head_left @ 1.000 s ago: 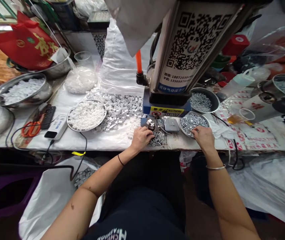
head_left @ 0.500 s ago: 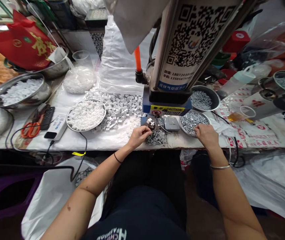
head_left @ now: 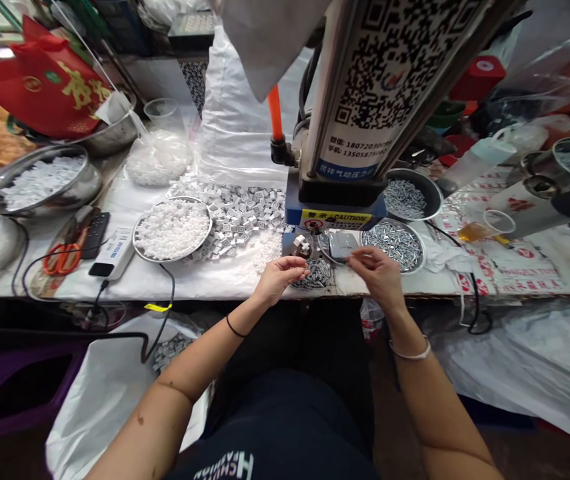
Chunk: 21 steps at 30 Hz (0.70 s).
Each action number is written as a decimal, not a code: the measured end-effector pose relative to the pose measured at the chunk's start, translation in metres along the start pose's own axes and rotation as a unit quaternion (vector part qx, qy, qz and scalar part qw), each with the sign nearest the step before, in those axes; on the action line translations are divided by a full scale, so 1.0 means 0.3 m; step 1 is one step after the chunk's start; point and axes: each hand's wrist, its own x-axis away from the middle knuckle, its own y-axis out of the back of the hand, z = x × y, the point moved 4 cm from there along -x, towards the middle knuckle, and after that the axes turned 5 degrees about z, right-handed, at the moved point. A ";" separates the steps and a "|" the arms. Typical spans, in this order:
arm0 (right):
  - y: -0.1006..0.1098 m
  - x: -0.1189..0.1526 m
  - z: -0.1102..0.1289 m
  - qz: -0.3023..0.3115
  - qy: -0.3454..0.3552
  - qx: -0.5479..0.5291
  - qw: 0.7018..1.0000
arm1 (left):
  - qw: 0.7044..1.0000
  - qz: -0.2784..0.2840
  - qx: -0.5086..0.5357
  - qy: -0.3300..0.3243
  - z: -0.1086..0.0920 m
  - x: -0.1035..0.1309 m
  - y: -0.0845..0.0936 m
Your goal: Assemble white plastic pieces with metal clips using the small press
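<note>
My left hand [head_left: 281, 277] is pinched beside a pile of small metal pins [head_left: 315, 273], below the press; what its fingertips hold is too small to make out. A small white piece [head_left: 301, 245] sits on the press base just above those fingers. My right hand [head_left: 377, 270] has its thumb and fingertips together in front of the grey metal block [head_left: 343, 246], and anything between them is too small to name. To its right stands a round bowl of metal screws [head_left: 395, 243]. The press [head_left: 335, 207] with its caution label rises behind both hands.
White square parts [head_left: 245, 213] lie heaped left of the press, near a bowl of white pieces [head_left: 172, 229]. A second bowl of metal parts [head_left: 407, 195] is behind right. Orange scissors [head_left: 65, 259], a power bank [head_left: 115, 255] and a cup of yellow liquid [head_left: 485, 227] lie further out.
My right hand has left the bowl of screws and moved left to the front of the metal block. My left hand has shifted slightly right, staying near the pin pile.
</note>
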 end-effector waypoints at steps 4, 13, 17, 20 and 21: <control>-0.175 0.054 0.091 0.032 0.042 0.014 0.999 | 0.999 0.000 0.034 0.003 0.012 0.015 -0.024; -0.246 0.105 0.124 0.084 0.070 0.103 0.989 | 0.999 -0.028 0.031 0.012 0.017 0.037 -0.016; -0.228 0.101 0.112 0.030 -0.019 -0.112 0.993 | 0.996 -0.043 0.063 0.039 0.018 0.049 -0.024; -0.235 0.103 0.106 -0.010 -0.050 -0.197 0.979 | 0.991 -0.057 0.097 0.079 0.025 0.053 -0.034; -0.241 0.104 0.102 -0.017 -0.053 -0.217 0.975 | 0.988 -0.057 0.113 0.090 0.029 0.052 -0.037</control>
